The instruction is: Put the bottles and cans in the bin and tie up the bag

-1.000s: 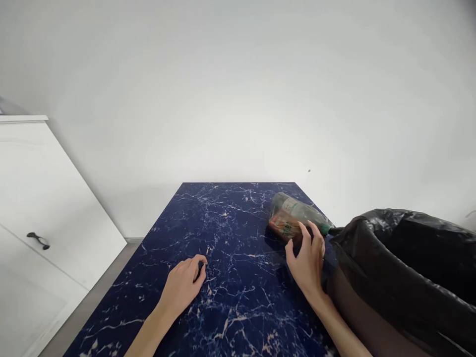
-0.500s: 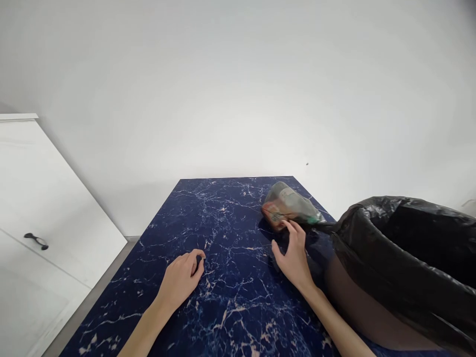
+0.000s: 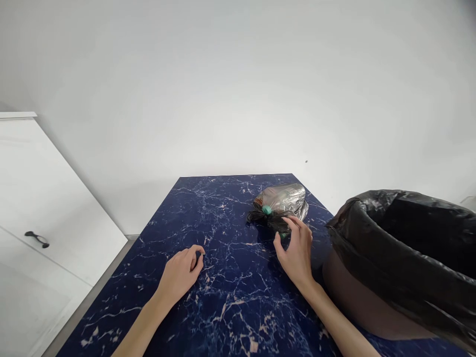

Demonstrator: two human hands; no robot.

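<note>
A small knotted bag of smoky see-through plastic lies near the far right of the blue table, with a black gathered end toward the left and a green bit showing. Its contents are hard to make out, partly reddish brown. My right hand is at the bag's near side, thumb and fingers apart; the fingertips reach its edge, and I see no firm grip. Resting on the table to the left, my left hand has its fingers curled and thumb and forefinger tips together, with nothing visible in them.
A brown bin lined with a black bin bag stands at the right, its mouth facing up. The table has a dark blue marbled top and reaches a white wall. A white cabinet is on the left.
The knotted bag has turned round: its narrow end pointed right toward the bin and now its black gathered end is on the left. My right hand shifted slightly; my left hand stayed.
</note>
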